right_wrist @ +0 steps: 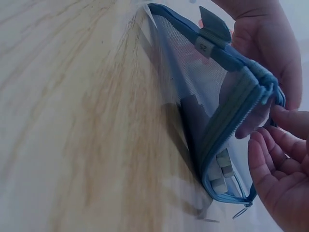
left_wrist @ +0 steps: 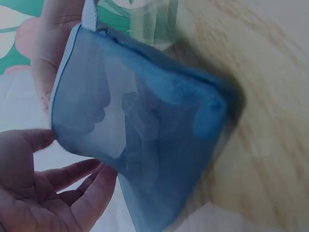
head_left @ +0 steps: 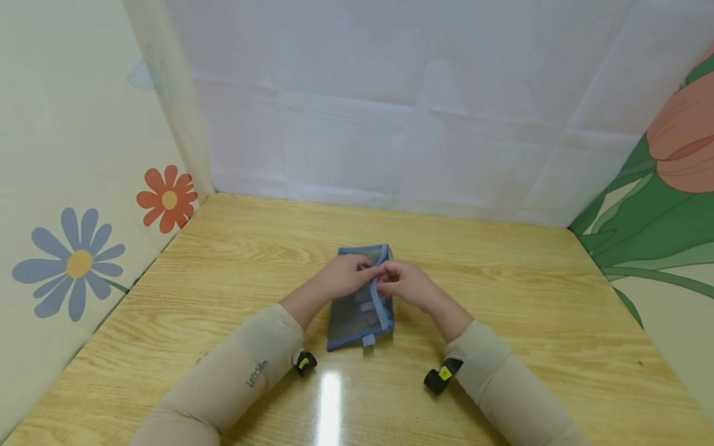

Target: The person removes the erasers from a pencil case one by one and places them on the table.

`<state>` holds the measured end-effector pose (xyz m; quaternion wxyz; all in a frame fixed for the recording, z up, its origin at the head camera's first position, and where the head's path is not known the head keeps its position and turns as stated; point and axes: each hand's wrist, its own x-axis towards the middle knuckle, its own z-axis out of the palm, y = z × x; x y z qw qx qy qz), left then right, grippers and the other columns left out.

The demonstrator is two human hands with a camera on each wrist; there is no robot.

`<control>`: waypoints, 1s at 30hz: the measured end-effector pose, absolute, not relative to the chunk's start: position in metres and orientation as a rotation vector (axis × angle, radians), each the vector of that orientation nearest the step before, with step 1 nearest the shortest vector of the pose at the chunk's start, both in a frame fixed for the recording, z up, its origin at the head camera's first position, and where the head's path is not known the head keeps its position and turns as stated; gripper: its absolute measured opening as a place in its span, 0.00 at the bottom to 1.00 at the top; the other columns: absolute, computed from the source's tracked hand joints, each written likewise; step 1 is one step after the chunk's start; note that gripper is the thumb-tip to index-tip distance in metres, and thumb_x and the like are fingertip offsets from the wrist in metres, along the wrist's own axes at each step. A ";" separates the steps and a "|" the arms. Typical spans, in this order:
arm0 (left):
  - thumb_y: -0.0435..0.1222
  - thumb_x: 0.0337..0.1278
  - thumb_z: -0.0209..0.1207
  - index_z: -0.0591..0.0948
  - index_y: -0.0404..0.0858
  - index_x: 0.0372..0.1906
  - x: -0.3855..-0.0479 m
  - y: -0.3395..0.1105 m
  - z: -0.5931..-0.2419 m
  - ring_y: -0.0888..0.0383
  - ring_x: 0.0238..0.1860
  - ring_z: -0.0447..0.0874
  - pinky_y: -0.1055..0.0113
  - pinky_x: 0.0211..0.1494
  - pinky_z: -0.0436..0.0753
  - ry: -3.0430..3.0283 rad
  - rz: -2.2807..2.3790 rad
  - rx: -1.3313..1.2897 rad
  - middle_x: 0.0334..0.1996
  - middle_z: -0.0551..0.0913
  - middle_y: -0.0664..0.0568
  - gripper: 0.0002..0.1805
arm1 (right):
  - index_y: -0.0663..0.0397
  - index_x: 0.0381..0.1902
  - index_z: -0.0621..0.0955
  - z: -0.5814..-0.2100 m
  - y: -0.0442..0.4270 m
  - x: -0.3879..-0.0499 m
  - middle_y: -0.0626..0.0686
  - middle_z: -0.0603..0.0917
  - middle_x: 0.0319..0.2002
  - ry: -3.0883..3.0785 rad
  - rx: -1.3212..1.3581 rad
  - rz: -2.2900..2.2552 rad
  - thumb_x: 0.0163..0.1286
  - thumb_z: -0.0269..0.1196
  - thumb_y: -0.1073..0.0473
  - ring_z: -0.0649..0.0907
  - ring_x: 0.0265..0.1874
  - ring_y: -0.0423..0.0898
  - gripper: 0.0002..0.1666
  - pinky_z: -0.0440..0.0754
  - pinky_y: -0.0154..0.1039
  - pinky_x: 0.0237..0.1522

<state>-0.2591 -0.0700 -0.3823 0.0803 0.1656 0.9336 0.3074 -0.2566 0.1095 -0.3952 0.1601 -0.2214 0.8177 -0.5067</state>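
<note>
Just below centre of the head view, the person's left hand (head_left: 347, 276) and right hand (head_left: 411, 285) meet, fingertips close together, at a blue mesh pouch (head_left: 343, 325). Right thumb and bent fingers pinch its zip edge; left thumb and fingers hold the rim too — the exact contact is partly hidden, and how tight the left grip is cannot be told.

Right-wrist view: the zip (right_wrist: 227, 126) slants down the middle and the mouth gapes. Through the opening, low right, show small pale blocks (right_wrist: 226, 169); behind the mesh, a dark object (right_wrist: 190, 113), kind unclear. A zip pull (right_wrist: 240, 211) hangs at the lower end, and a white label (right_wrist: 204, 47) is on the upper border. Head view: a loop tab (head_left: 369, 344) juts from the pouch's near end.

Farther out — beige sleeves (head_left: 234, 371), lettering on the left one; a black band with yellow (head_left: 444, 374) by each wrist. Pouch lies on a wood-grain table (head_left: 262, 248), a bright reflection (head_left: 329, 409) at bottom centre. White cloth (head_left: 357, 130) across the top; blue flower (head_left: 80, 264) and red flower (head_left: 169, 200) at left, orange tulip (head_left: 686, 133) at upper right.
</note>
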 end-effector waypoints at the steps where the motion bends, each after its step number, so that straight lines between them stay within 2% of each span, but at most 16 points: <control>1: 0.55 0.59 0.49 0.81 0.44 0.42 -0.259 -0.069 -0.382 0.58 0.34 0.77 0.65 0.36 0.75 2.791 0.915 0.499 0.36 0.82 0.54 0.21 | 0.62 0.44 0.78 -0.395 0.109 -0.257 0.54 0.81 0.34 2.339 -0.647 -1.449 0.60 0.60 0.67 0.80 0.33 0.44 0.12 0.80 0.40 0.37; 6: 0.52 0.55 0.56 0.79 0.44 0.35 -0.258 -0.066 -0.379 0.58 0.26 0.74 0.66 0.27 0.72 2.775 0.892 0.509 0.26 0.79 0.55 0.16 | 0.64 0.45 0.78 -0.396 0.105 -0.258 0.56 0.81 0.37 2.367 -0.692 -1.427 0.59 0.60 0.68 0.79 0.36 0.46 0.14 0.79 0.39 0.39; 12: 0.43 0.53 0.56 0.80 0.40 0.38 -0.258 -0.064 -0.377 0.59 0.23 0.74 0.67 0.25 0.73 2.792 0.891 0.507 0.24 0.79 0.54 0.12 | 0.61 0.44 0.78 -0.397 0.107 -0.259 0.54 0.81 0.36 2.400 -0.712 -1.393 0.59 0.61 0.67 0.79 0.37 0.46 0.13 0.79 0.37 0.38; 15: 0.40 0.54 0.54 0.79 0.38 0.47 -0.258 -0.063 -0.377 0.58 0.25 0.75 0.66 0.28 0.75 2.810 0.872 0.513 0.29 0.81 0.51 0.17 | 0.57 0.43 0.79 -0.400 0.111 -0.262 0.52 0.81 0.35 2.439 -0.690 -1.369 0.60 0.61 0.63 0.79 0.37 0.45 0.11 0.79 0.37 0.38; 18: 0.38 0.56 0.52 0.72 0.39 0.60 -0.257 -0.062 -0.376 0.55 0.28 0.76 0.63 0.32 0.75 2.834 0.845 0.543 0.39 0.82 0.47 0.24 | 0.57 0.43 0.80 -0.402 0.114 -0.263 0.50 0.81 0.34 2.477 -0.667 -1.349 0.61 0.61 0.61 0.79 0.35 0.43 0.12 0.78 0.37 0.37; 20: 0.36 0.57 0.50 0.69 0.41 0.63 -0.257 -0.062 -0.375 0.53 0.37 0.79 0.60 0.41 0.76 2.856 0.809 0.578 0.49 0.79 0.46 0.26 | 0.58 0.43 0.80 -0.403 0.116 -0.264 0.50 0.81 0.33 2.486 -0.657 -1.341 0.61 0.61 0.60 0.79 0.34 0.43 0.12 0.78 0.37 0.36; 21: 0.35 0.57 0.49 0.70 0.41 0.62 -0.257 -0.062 -0.375 0.51 0.38 0.79 0.59 0.41 0.76 2.846 0.809 0.588 0.49 0.79 0.46 0.25 | 0.58 0.43 0.79 -0.403 0.117 -0.264 0.50 0.81 0.33 2.483 -0.650 -1.346 0.61 0.61 0.60 0.79 0.33 0.43 0.12 0.78 0.37 0.35; 23: 0.33 0.56 0.48 0.75 0.41 0.57 -0.257 -0.061 -0.374 0.52 0.44 0.78 0.59 0.46 0.75 2.850 0.763 0.602 0.52 0.79 0.47 0.22 | 0.59 0.43 0.79 -0.403 0.118 -0.264 0.50 0.82 0.32 2.477 -0.640 -1.353 0.61 0.61 0.60 0.79 0.33 0.43 0.13 0.78 0.37 0.35; 25: 0.31 0.55 0.48 0.80 0.39 0.50 -0.257 -0.060 -0.372 0.52 0.47 0.77 0.60 0.50 0.75 2.834 0.719 0.594 0.50 0.80 0.48 0.18 | 0.60 0.43 0.79 -0.403 0.120 -0.264 0.51 0.82 0.32 2.478 -0.633 -1.354 0.61 0.61 0.61 0.79 0.32 0.44 0.12 0.78 0.37 0.34; 27: 0.31 0.54 0.48 0.82 0.38 0.46 -0.257 -0.060 -0.372 0.53 0.42 0.78 0.61 0.46 0.76 2.813 0.691 0.565 0.44 0.82 0.47 0.17 | 0.59 0.43 0.79 -0.403 0.121 -0.265 0.51 0.81 0.31 2.481 -0.613 -1.355 0.61 0.61 0.61 0.79 0.32 0.45 0.12 0.78 0.39 0.34; 30: 0.32 0.53 0.49 0.82 0.37 0.46 -0.258 -0.059 -0.371 0.55 0.39 0.78 0.63 0.43 0.77 2.808 0.650 0.544 0.41 0.83 0.48 0.16 | 0.59 0.43 0.79 -0.404 0.123 -0.265 0.52 0.81 0.30 2.481 -0.606 -1.359 0.61 0.61 0.62 0.79 0.31 0.47 0.12 0.79 0.41 0.33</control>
